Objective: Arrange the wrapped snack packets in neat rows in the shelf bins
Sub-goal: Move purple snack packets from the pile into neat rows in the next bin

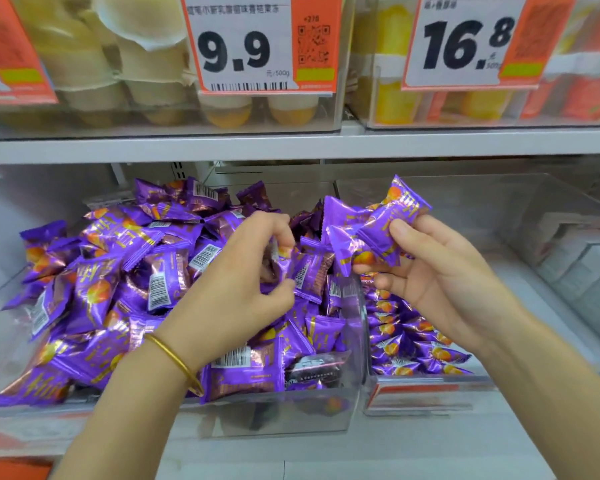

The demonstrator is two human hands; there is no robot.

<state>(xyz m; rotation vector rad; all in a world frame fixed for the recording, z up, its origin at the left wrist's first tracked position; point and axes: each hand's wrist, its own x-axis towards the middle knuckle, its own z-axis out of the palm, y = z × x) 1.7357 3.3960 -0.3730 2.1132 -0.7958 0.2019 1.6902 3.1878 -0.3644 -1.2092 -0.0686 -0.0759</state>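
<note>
A heap of purple wrapped snack packets [118, 271] fills the clear left bin [291, 414]. My left hand [243, 285], with a gold bangle on the wrist, pinches one purple packet [291, 268] at the top of the heap near the bin's right wall. My right hand [437, 271] holds a bunch of purple packets [368, 230] above the wall between the two bins. In the clear right bin [430, 386] lies a neat row of purple packets [406, 341] along its left side.
The right bin's far and right parts hold no packets; white boxes [582, 268] show behind its right wall. A shelf board [291, 143] runs above, carrying clear bins of jelly cups [146, 81] with price tags 9.9 [243, 46] and 16.8 [465, 43].
</note>
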